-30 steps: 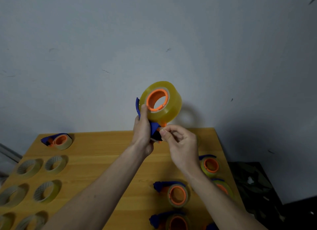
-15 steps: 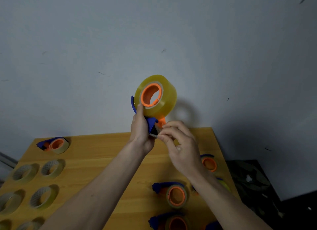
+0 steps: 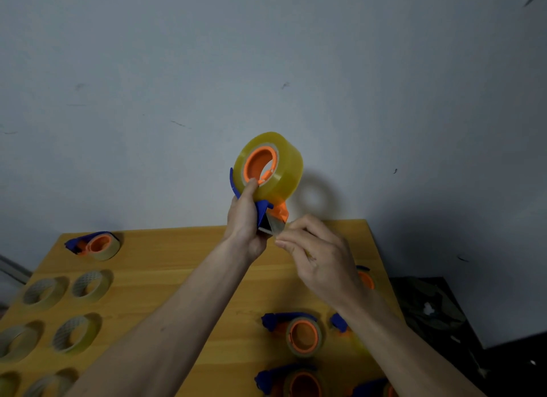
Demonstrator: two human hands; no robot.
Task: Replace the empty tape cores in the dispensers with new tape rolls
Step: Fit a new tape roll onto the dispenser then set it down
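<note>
A person's two bare arms reach forward over a wooden table [image 3: 177,263] that stands against a plain grey wall [image 3: 266,56]. The left hand [image 3: 245,225] is raised above the table's far edge, its fingers curled round the blue handle of a tape dispenser [image 3: 262,211], with the thumb pressed against the side of the roll. A full roll of yellowish clear tape [image 3: 281,168] sits on the dispenser's orange hub, high in front of the wall, where it casts a round shadow. Just below the roll, the dispenser's orange flap and toothed cutting edge point down toward the right hand [image 3: 322,257]. That hand is just beside the cutter, with thumb and forefinger pinched together on the loose end of the tape [image 3: 276,229], which runs from the roll across the cutter. On the table's left side lie several loose tape rings [image 3: 75,334] in two rows; they are blurred, so it is unclear whether they are new rolls or empty cores. At the far left corner lies another blue and orange dispenser [image 3: 94,245]. Near the right side more dispensers [image 3: 299,333] lie under and beside the right forearm, partly hidden by it. A dark object [image 3: 429,307] sits on the floor to the right of the table.
</note>
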